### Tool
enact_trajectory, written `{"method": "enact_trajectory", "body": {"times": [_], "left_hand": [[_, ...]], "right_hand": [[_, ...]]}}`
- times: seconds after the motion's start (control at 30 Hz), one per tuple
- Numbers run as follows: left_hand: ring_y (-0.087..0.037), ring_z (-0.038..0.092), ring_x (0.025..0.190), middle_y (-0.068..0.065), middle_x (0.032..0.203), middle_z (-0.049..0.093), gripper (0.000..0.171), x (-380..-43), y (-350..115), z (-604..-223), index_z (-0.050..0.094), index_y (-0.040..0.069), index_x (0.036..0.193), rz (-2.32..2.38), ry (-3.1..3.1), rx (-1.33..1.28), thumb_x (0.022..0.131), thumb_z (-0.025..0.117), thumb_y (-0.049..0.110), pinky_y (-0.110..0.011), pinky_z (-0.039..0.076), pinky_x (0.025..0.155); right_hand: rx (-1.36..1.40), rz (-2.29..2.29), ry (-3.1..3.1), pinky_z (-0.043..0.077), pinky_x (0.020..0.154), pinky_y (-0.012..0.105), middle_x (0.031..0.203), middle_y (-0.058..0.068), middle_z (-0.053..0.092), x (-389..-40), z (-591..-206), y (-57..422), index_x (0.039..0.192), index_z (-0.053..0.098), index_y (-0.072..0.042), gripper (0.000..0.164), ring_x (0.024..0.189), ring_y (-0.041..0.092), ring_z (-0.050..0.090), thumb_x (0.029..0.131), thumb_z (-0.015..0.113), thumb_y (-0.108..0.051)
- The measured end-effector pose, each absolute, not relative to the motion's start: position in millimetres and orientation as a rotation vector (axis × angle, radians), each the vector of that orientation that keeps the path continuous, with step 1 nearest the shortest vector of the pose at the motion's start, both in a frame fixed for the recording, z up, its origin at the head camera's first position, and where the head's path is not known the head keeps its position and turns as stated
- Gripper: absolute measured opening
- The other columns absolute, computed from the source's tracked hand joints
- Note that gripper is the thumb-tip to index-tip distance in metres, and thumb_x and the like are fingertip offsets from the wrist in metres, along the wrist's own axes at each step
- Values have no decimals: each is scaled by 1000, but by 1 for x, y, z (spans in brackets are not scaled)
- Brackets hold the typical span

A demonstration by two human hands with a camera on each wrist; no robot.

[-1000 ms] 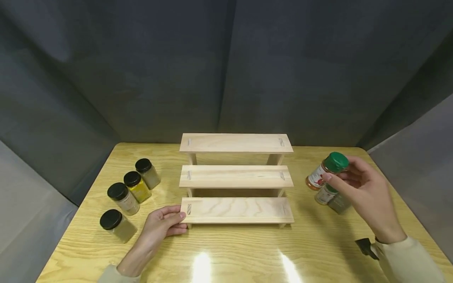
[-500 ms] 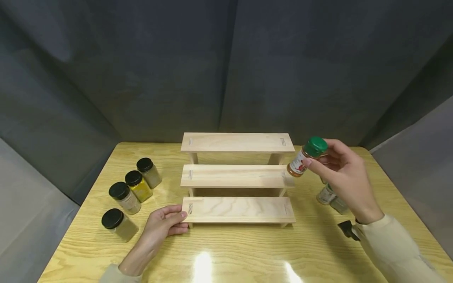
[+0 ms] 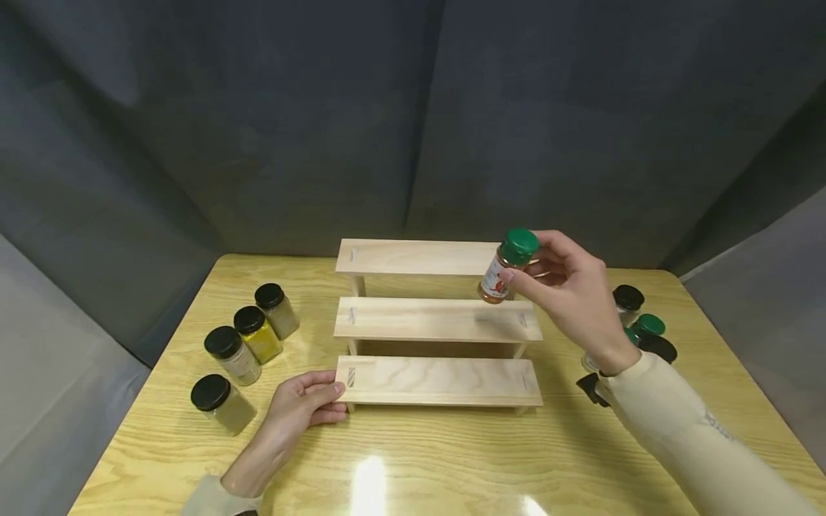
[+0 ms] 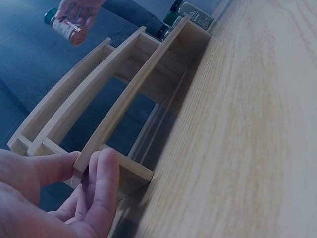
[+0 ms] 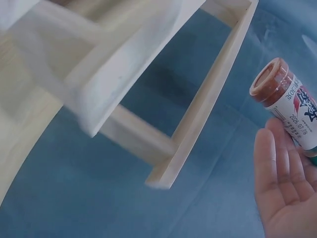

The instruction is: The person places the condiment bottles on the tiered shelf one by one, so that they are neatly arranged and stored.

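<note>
A three-step wooden spice rack (image 3: 439, 381) stands mid-table. My left hand (image 3: 298, 412) pinches the left end of its lowest step; in the left wrist view, the thumb (image 4: 57, 168) and fingers lie on either side of the board. My right hand (image 3: 577, 304) holds a spice jar (image 3: 495, 279) with a green cap, a white label and reddish contents. That jar is tilted and held up near the right end of the upper steps, overlapping the top board in the head view. The right wrist view shows the jar's base (image 5: 267, 79) pointing toward the rack, apart from it.
Several black-capped jars stand in a slanting row at the left, one a yellow jar (image 3: 258, 337). Beyond the right forearm are more jars, among them a green-capped jar (image 3: 647, 326) and a black-capped jar (image 3: 628, 299), partly hidden by the sleeve. Dark curtains (image 3: 413, 129) surround the table.
My right hand has carried the green-capped jar leftward and up, from beside the right-hand jars to the rack's right end. The left hand keeps its pinch on the lowest step.
</note>
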State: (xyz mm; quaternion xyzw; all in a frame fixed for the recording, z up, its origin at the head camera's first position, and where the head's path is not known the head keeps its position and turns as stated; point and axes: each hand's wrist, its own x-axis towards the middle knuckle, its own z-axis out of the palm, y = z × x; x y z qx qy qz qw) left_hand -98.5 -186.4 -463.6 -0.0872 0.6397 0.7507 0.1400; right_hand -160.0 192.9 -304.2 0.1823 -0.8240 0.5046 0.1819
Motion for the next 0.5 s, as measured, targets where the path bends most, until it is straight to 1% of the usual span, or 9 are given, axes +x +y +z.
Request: {"method": "enact_trajectory", "body": {"times": [0.1, 0.27, 0.5], "left_hand": [[-20, 77, 83, -13, 102, 74, 46, -99, -186, -463, 46, -21, 146, 2170, 1844, -258, 108, 65, -2, -33, 71, 82], [-21, 77, 82, -14, 101, 74, 43, -99, -184, -464, 49, -21, 144, 2174, 1854, -279, 107, 65, -3, -34, 71, 81], [-21, 77, 83, -15, 102, 74, 44, -98, -185, -464, 48, -20, 144, 2175, 1861, -269, 107, 65, -3, -34, 71, 82]], "right_hand": [[532, 1452, -2319, 63, 76, 20, 107, 1, 77, -165, -302, 183, 130, 72, -7, 37, 91, 19, 71, 95, 85, -7], [544, 1521, -2329, 63, 70, 23, 107, 4, 77, -175, -298, 164, 130, 71, -7, 37, 89, 22, 73, 97, 86, -14], [654, 1570, -2294, 65, 79, 30, 108, 4, 78, -188, -295, 136, 129, 71, -7, 38, 92, 24, 73, 95, 87, -15]]}}
